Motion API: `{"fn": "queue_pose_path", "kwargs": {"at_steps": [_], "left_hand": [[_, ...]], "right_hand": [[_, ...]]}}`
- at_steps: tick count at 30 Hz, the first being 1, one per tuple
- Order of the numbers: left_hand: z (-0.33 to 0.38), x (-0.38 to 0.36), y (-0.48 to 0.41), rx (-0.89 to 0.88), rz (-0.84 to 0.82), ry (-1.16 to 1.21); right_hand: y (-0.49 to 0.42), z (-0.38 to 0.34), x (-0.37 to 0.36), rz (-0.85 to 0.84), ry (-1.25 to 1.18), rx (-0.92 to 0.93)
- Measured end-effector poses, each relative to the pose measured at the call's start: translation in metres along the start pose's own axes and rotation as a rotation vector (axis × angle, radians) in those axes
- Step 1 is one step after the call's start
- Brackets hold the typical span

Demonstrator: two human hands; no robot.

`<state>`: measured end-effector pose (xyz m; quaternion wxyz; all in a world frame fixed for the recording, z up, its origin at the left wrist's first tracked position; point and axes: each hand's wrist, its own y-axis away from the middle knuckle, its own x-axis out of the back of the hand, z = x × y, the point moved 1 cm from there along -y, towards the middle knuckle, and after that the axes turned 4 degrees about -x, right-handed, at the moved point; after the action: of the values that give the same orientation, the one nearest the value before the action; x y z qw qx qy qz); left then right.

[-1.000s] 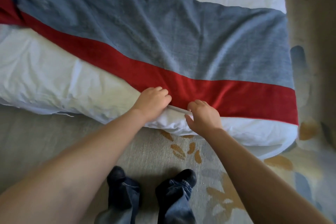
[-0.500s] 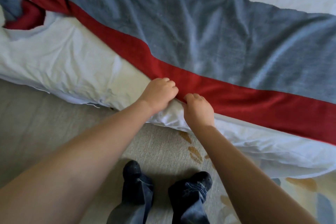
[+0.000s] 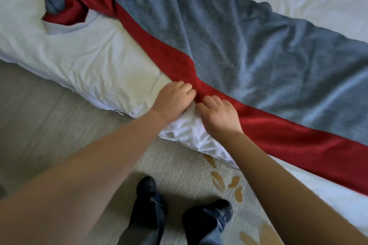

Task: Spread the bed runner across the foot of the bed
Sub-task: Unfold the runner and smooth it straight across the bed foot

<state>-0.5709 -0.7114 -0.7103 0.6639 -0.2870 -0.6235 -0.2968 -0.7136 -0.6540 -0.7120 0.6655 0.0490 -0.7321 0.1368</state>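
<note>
The bed runner point(image 3: 239, 49) is grey with a red band along its near edge. It lies slanted over the white bed point(image 3: 79, 51), from the upper left down to the right. Its left end point(image 3: 59, 4) is crumpled in a heap. My left hand point(image 3: 173, 101) and my right hand point(image 3: 221, 115) sit close together at the bed's edge. Both have curled fingers that pinch the red band, which puckers between them.
The white duvet hangs over the bed's edge just under my hands. Beige carpet point(image 3: 49, 125) with a leaf pattern point(image 3: 219, 181) lies below. My two feet in dark socks point(image 3: 147, 191) stand close to the bed.
My hands have drawn closer together along the red band, which now bunches between them. The view has swung left, bringing the runner's crumpled left end into sight.
</note>
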Motion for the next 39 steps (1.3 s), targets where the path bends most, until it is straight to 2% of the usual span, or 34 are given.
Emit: {"fn": "queue_pose_path", "kwargs": {"at_steps": [2,5,9,11,14,18,21,26,31,35,39], "left_hand": [[-0.016,-0.004,-0.008,0.032,-0.052,0.018],[-0.025,-0.007,-0.025,-0.022,-0.130,0.002],[-0.022,-0.003,-0.047,-0.013,-0.195,-0.008],[-0.019,0.000,-0.051,0.021,-0.169,0.014],[-0.020,0.001,-0.051,-0.007,-0.152,-0.005],[-0.025,-0.002,-0.036,-0.163,-0.015,-0.070],[-0.031,-0.005,-0.007,-0.274,-0.014,-0.069],[-0.035,-0.010,0.042,-0.280,-0.067,0.024],[-0.029,-0.014,0.059,-0.266,-0.122,0.062],[-0.036,0.000,0.050,-0.266,-0.034,0.064],[-0.060,0.029,0.013,-0.140,0.027,0.053]], "right_hand": [[-0.015,0.010,-0.003,-0.110,0.042,-0.109],[-0.019,0.030,-0.007,-0.227,0.054,-0.238],[-0.019,0.037,-0.005,-0.155,0.041,-0.205],[-0.020,0.036,-0.004,-0.101,-0.045,-0.236],[-0.019,0.030,-0.008,-0.115,-0.207,-0.324],[-0.012,0.007,-0.015,-0.187,-0.301,-0.271],[-0.002,-0.011,-0.022,-0.260,-0.331,-0.262],[0.015,-0.036,-0.026,-0.295,-0.349,-0.322],[0.025,-0.044,-0.020,-0.349,-0.271,-0.246],[0.016,-0.038,-0.002,-0.247,-0.172,-0.110],[-0.021,-0.021,0.024,-0.054,-0.183,-0.256]]}}
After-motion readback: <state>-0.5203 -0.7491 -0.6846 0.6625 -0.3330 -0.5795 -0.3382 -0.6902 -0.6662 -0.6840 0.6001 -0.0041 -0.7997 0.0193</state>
